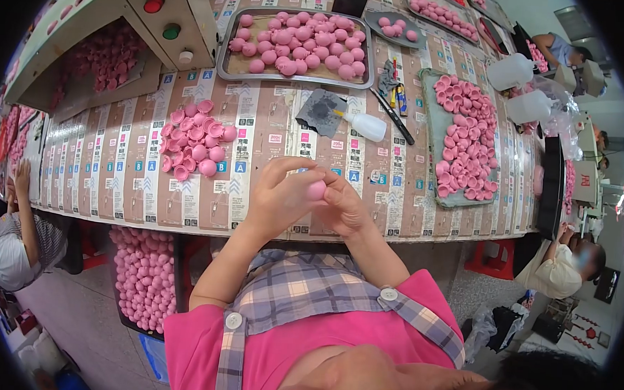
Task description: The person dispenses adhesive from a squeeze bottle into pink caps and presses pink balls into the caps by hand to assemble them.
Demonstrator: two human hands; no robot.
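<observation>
Both of my hands meet over the front edge of the table, around one pink ball (316, 190). My left hand (282, 193) wraps it from the left, its fingers curled over the top. From the right, my right hand (343, 202) presses its fingers against the same ball. Pink half shells and balls (196, 138) lie in a loose pile to the left of my hands. Beyond my hands, a white squeeze bottle (365, 126) lies on its side, its yellow tip on a dark grey cloth (320, 112).
A metal tray (297, 80) of pink balls stands at the back, a green tray (430, 159) of half shells at right. Between them lie a black pen-like tool (392, 116) and a box cutter (401, 101). A machine (187, 19) stands back left. Other people sit at both sides.
</observation>
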